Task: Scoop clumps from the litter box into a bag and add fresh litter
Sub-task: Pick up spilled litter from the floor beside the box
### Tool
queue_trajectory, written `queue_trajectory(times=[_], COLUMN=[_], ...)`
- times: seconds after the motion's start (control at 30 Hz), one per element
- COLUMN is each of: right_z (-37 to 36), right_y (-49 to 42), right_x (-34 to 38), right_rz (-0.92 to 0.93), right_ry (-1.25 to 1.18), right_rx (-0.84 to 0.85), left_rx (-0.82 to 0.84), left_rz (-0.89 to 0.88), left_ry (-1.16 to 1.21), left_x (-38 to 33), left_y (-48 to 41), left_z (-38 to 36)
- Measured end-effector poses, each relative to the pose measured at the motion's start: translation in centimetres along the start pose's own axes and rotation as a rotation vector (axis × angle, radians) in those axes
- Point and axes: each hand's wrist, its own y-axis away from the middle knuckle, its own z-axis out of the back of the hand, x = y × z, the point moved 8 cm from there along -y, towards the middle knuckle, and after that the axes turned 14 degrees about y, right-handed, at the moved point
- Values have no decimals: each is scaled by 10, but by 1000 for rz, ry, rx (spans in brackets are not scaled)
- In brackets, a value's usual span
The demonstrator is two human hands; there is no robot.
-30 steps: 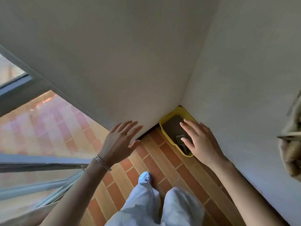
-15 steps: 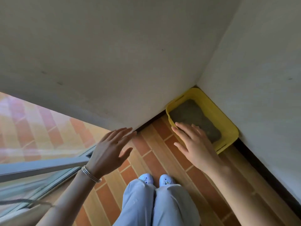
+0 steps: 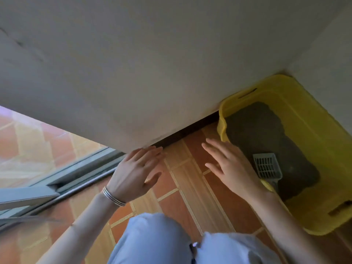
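A yellow litter box sits on the floor in the corner where two pale walls meet, at the right. Dark grey litter fills its bottom. A grey slotted scoop lies on the litter near the box's near long side. My right hand hovers with fingers spread just left of the box, in front of its rim, holding nothing. My left hand, with bangles on the wrist, is held out flat over the tiles near the wall's foot, also empty. No bag is in view.
The floor is orange and tan tile. A sliding door track and glass run along the left. My knees in pale blue trousers are at the bottom centre. A dark skirting gap runs under the wall.
The view has dropped closer to the floor and the box looms larger at the right. The scoop shows again beside my right hand. Both hands stay spread and empty.
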Motion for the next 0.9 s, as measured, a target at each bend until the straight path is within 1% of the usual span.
queue_trajectory(times=[0.13, 0.2, 0.27, 0.3, 0.4, 0.5, 0.57, 0.63, 0.73, 0.8, 0.9], right_z=[-54, -79, -100, -107, -120, -140, -152, -163, -180, -194, -221], right_y=[3, 8, 15, 19, 32, 40, 42, 41, 32, 20, -3], right_x=[-1, 1, 1, 1, -2, -10, -13, -9, 13, 34, 57], right_rz=[-13, -36, -78, -90, -124, -157, -183, -178, -136, -104, -122], right_ry=[-6, -89, -208, -226, -230, -211, -173, -179, -174, -183, -257], right_rx=[-28, -3, 43, 46, 25, -1, -39, -58, -53, -63, -77], left_rx=[-71, -92, -107, -119, -161, -228, -333, -509, -708, -785, -793], left_rz=[7, 19, 35, 40, 53, 65, 105, 202, 410, 476, 525], left_ry=[-35, -29, 15, 37, 111, 249, 389, 600, 1072, 1289, 1510], left_x=[27, 38, 47, 50, 56, 62, 72, 88, 117, 131, 144], left_y=[1, 5, 11, 14, 21, 21, 20, 27, 45, 52, 53], left_z=[-48, -65, -77, -80, -89, -104, -110, -113, -130, -144, -167])
